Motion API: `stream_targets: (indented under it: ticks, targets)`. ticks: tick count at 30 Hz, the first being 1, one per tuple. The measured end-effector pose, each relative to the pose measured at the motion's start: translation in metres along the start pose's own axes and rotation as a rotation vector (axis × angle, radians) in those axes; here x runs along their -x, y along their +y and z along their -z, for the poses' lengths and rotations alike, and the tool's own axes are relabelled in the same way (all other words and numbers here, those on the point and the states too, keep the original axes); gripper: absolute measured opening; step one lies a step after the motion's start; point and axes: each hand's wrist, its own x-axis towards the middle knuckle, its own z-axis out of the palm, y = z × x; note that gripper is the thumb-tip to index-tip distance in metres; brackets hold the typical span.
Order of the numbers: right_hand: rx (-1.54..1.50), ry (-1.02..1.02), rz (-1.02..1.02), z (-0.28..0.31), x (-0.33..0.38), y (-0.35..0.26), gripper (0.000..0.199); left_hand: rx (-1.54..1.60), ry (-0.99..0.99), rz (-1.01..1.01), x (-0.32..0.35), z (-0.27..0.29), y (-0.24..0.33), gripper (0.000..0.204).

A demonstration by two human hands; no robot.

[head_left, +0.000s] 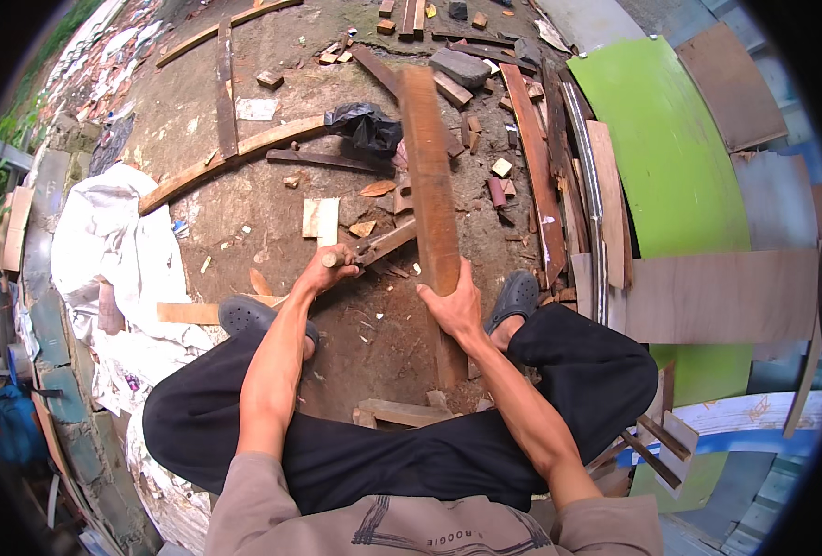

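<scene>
My right hand [453, 306] grips a long reddish-brown wooden plank [429, 176] that runs away from me, its near end between my knees. My left hand [326, 267] is closed on the wooden handle of a hammer [374, 246], whose metal head lies against the plank's left edge near a short batten. I am squatting in black trousers and dark clogs [515, 296] on bare earth.
Scrap planks and offcuts lie about the dirt, with a black plastic bag [366, 125] and a grey stone block [459, 67] farther off. White sheeting [105, 241] lies left. A green curved panel [670, 148] and plywood sheets [717, 296] stand right.
</scene>
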Motion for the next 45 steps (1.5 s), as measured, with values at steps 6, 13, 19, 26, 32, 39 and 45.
stream_targets:
  ticks: [6,13,19,26,32,39,45]
  targets:
    - [-0.241,0.027,-0.092,-0.032,0.008,0.002,0.074,0.087,-0.024,-0.005,-0.006,-0.004,-0.004,0.026]
    - [0.036,-0.529,0.031,-0.065,0.027,-0.018,0.085,0.364,0.108,0.116,0.027,-0.003,-0.081,0.020]
    - [-0.091,-0.215,-0.008,-0.051,-0.003,-0.009,0.077,0.742,0.106,0.242,0.048,-0.010,-0.073,0.034]
    - [-0.108,0.138,-0.239,-0.028,-0.030,0.076,0.068,0.842,0.093,0.223,0.040,-0.015,-0.053,0.029]
    - [-0.096,0.304,-0.540,-0.050,-0.011,0.146,0.073,0.909,0.139,0.195,0.048,-0.036,-0.056,0.028]
    - [0.048,0.210,-0.738,-0.076,0.019,0.188,0.083,0.951,0.112,0.242,0.066,-0.037,0.014,0.027]
    - [0.056,0.083,-0.848,-0.088,0.010,0.201,0.083,0.924,0.201,0.299,0.087,-0.021,0.047,0.027]
